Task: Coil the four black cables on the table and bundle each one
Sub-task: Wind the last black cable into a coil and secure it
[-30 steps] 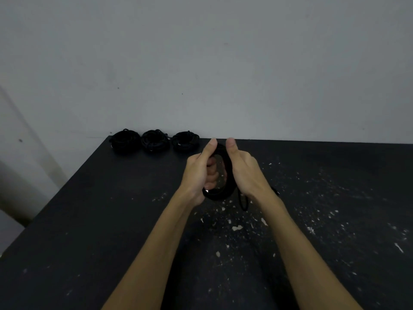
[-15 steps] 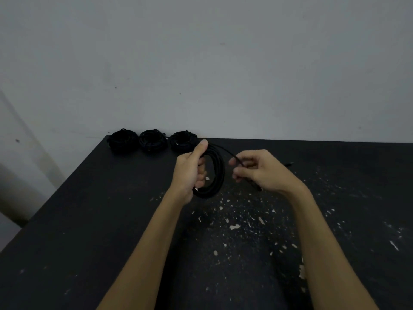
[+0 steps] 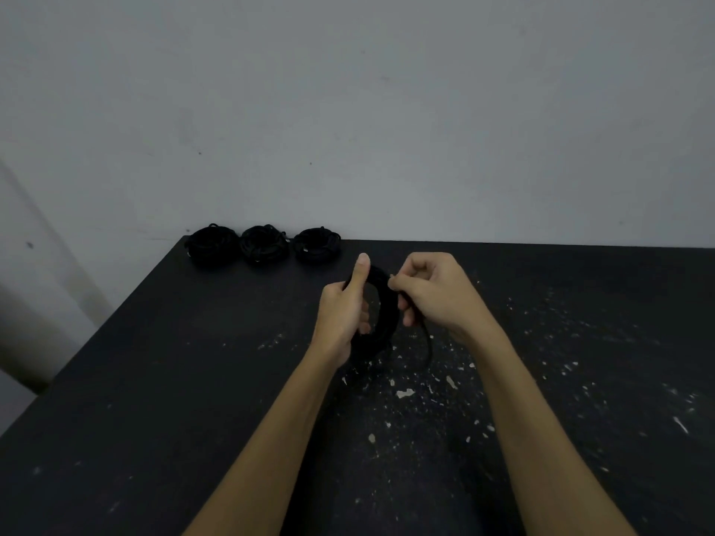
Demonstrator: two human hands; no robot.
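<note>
One black cable coil (image 3: 387, 315) held upright above the black table (image 3: 154, 381), near its middle, between both hands. Gripped on its left side by the left hand (image 3: 344, 315): fingers curled through the ring, thumb laid straight up along the outer edge. Pinched at the upper right by the right hand (image 3: 433, 295), fingers bent around the loose cable end (image 3: 425, 344), with that tail curving down below the hand toward the tabletop. Hands close together, both clamped on the same cable. Both forearms bare, reaching in from the near edge.

Three finished cable bundles (image 3: 263, 247) lined up side by side at the far left corner of the table, just beside one another, against the grey wall (image 3: 387, 110); well apart from the hands. White paint flecks (image 3: 404, 393) scattered over the tabletop, thickest beneath and right of the hands.
</note>
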